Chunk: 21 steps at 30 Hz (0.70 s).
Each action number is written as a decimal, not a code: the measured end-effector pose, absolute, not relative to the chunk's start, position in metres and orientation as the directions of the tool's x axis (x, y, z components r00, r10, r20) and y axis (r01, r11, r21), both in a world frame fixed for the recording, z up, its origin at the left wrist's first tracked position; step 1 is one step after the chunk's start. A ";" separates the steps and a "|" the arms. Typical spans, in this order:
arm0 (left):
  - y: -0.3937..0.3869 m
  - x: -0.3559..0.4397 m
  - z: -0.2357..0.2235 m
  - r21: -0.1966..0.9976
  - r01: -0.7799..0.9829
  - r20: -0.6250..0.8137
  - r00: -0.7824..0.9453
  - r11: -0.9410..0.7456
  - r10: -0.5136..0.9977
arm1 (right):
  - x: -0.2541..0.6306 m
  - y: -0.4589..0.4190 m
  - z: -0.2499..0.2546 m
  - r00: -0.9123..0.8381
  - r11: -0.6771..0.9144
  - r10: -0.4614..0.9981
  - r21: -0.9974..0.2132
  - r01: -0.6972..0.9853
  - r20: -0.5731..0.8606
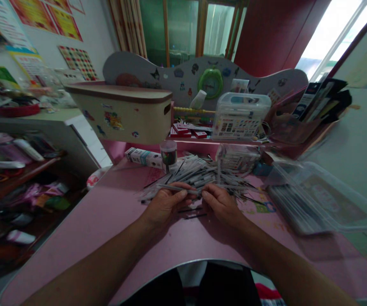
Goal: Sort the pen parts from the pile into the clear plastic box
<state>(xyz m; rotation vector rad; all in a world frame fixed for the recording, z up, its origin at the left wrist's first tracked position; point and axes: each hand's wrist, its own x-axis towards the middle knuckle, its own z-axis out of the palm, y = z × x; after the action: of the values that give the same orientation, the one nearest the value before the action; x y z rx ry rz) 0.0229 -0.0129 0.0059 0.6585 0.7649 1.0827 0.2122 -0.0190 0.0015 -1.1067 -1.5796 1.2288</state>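
Observation:
My left hand [168, 203] is closed around a slim, greyish pen [175, 188], thumb on top, the pen pointing to the right. At the pen's right end, my right hand [219, 201] pinches with thumb and fingertips, close to the left fingers. Just beyond both hands spreads a loose pile of similar slim, clear-grey pens [196, 170], some with dark ends. A few thin dark pieces [195, 216] lie on the pink table [113, 212] under the hands. Exactly what the right fingertips grip is too small to see clearly.
At right, a clear plastic box [330, 195] holds a neat stack of dark, slim sticks. A round clear tub [169, 155] and a long printed carton [143, 157] stand behind the pile. A shelf above carries a cream bin [126, 114] and a clear case [242, 117].

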 end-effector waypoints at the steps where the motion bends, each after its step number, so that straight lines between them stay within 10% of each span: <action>1: -0.013 0.023 0.006 0.787 -0.521 -0.217 0.266 0.329 0.939 | 0.212 -0.020 0.001 -0.260 0.119 0.962 -0.984 0.129 0.082; 16: -0.011 0.018 0.006 0.805 -0.519 -0.226 0.180 0.288 0.957 | 0.237 0.001 0.019 0.048 0.166 0.985 -0.985 0.041 0.167; 21: -0.013 0.020 0.009 0.846 -0.476 -0.216 0.106 0.240 0.971 | 0.255 0.015 0.021 0.074 0.259 0.950 -0.894 0.365 0.305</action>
<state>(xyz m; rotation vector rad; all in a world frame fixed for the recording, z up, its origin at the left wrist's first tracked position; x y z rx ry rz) 0.0200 -0.0131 0.0089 0.6909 0.9043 1.2007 0.2550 0.0154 0.0212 -1.2916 -1.4864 0.7049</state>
